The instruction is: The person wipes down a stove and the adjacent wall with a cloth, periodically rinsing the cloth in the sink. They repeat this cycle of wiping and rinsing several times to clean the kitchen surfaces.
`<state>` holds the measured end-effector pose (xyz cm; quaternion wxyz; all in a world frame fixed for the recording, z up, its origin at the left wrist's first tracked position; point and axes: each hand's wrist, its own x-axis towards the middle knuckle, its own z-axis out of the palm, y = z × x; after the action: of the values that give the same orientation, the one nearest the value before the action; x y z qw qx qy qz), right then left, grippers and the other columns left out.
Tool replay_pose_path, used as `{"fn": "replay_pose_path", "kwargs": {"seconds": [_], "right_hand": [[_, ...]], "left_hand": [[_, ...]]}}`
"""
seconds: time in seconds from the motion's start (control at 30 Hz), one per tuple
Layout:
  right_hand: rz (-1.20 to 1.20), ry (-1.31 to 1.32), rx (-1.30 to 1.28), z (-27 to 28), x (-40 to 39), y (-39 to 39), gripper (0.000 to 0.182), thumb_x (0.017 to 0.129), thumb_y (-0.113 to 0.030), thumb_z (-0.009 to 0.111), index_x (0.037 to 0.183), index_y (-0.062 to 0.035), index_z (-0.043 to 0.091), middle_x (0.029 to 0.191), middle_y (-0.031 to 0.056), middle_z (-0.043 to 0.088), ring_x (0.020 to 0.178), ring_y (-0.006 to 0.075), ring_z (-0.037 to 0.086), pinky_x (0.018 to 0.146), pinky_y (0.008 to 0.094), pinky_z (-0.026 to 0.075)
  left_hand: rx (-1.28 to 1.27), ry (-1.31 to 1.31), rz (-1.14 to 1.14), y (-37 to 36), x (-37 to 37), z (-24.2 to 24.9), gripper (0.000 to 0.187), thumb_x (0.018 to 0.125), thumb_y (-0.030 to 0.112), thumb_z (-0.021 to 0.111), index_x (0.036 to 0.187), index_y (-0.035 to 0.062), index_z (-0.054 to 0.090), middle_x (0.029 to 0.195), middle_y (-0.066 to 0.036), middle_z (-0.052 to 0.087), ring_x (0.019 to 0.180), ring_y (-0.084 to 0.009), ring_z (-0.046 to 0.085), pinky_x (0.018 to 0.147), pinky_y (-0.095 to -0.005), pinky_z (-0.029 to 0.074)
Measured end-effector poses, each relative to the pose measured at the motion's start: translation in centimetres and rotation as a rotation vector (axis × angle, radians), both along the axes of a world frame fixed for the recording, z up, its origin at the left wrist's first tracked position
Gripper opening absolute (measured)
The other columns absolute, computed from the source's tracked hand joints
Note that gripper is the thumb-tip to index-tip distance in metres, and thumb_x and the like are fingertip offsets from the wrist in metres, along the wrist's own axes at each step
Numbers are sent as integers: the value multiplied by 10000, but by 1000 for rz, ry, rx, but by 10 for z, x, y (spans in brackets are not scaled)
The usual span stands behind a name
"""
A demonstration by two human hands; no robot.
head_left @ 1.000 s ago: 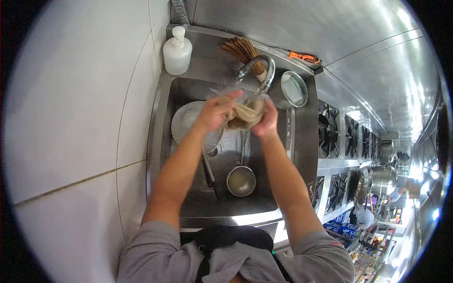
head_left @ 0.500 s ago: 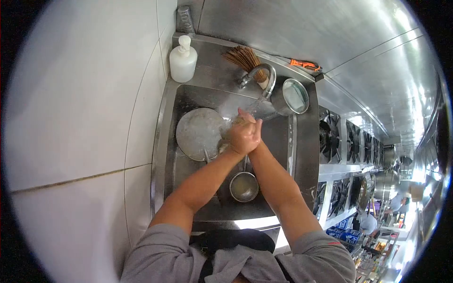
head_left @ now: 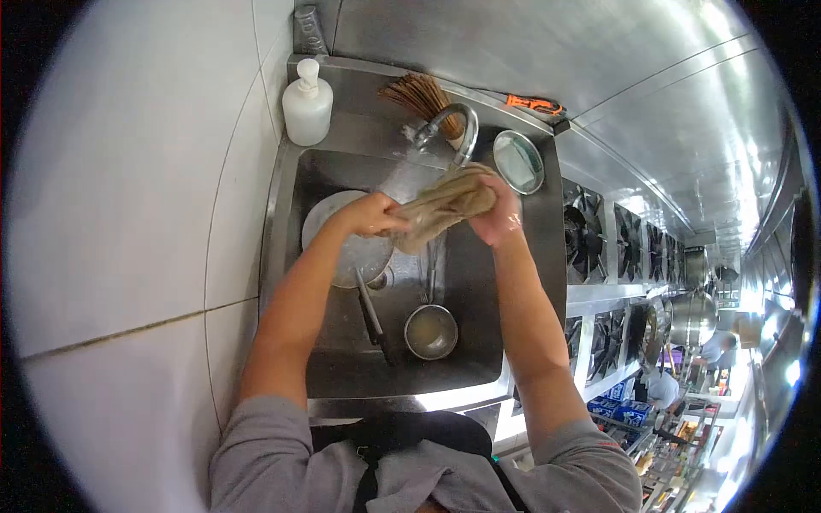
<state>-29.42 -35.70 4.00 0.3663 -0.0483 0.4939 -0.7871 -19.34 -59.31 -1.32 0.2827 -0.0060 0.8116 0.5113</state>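
A wet, beige-brown cloth is stretched between my two hands under the curved faucet. My left hand is closed on its left end, and my right hand grips its bunched right end. Water splashes around the cloth over the sink. Below my left hand lies a round pan in the sink, its dark handle pointing toward me. A ladle with some cloudy liquid in its bowl rests on the sink floor, nearer to me.
A white pump bottle stands at the back left corner. Behind the faucet lie a bundled stick brush and an orange-handled tool. A metal pot sits on the right ledge. Stove burners line the right side; a person is farther off.
My hands were pressed together around the bunched cloth. They have moved apart, left and right, and the cloth now spreads between them. The view has shifted slightly.
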Motion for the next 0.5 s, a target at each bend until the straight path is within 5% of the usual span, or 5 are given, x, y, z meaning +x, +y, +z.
{"fn": "replay_pose_path", "kwargs": {"seconds": [0.13, 0.23, 0.33, 0.4, 0.5], "right_hand": [[-213, -305, -359, -33, 18, -17, 558, 927, -368, 474, 1315, 32, 479, 1275, 209, 567, 1186, 355, 546, 1067, 501, 396], [-292, -496, -276, -86, 25, -42, 595, 967, -426, 421, 1375, 6, 409, 1313, 207, 538, 1199, 359, 534, 1072, 488, 392], [-85, 208, -444, -91, 52, -59, 507, 1020, -421, 329, 1309, -47, 513, 1303, 178, 550, 1209, 332, 525, 1059, 479, 385], [-59, -157, -399, -90, 40, -71, 444, 1018, -411, 369, 1237, -66, 542, 1206, 151, 578, 1131, 318, 546, 998, 476, 417], [-265, -508, -25, -82, 45, -83, 358, 1014, -396, 429, 1130, -96, 586, 1060, 109, 619, 1013, 295, 577, 906, 470, 463]], "left_hand": [[1031, 362, 445, 9, 3, -12, 165, 878, 133, 661, 962, 9, 729, 1161, -77, 698, 1107, -185, 619, 959, -337, 461], [933, 624, 387, 63, -12, -17, 203, 909, 209, 656, 905, 21, 734, 989, -106, 727, 932, -262, 686, 934, -348, 471], [172, 765, 720, 94, -13, -21, 315, 902, 304, 633, 735, 45, 697, 777, -160, 668, 767, -330, 664, 763, -418, 492], [-351, 834, 904, 102, -20, -25, 416, 898, 368, 618, 622, 61, 673, 635, -196, 629, 656, -376, 649, 649, -465, 507], [-222, 566, 973, 69, -29, -35, 298, 867, 337, 649, 741, 68, 656, 734, -220, 641, 669, -419, 624, 622, -522, 473]]}}
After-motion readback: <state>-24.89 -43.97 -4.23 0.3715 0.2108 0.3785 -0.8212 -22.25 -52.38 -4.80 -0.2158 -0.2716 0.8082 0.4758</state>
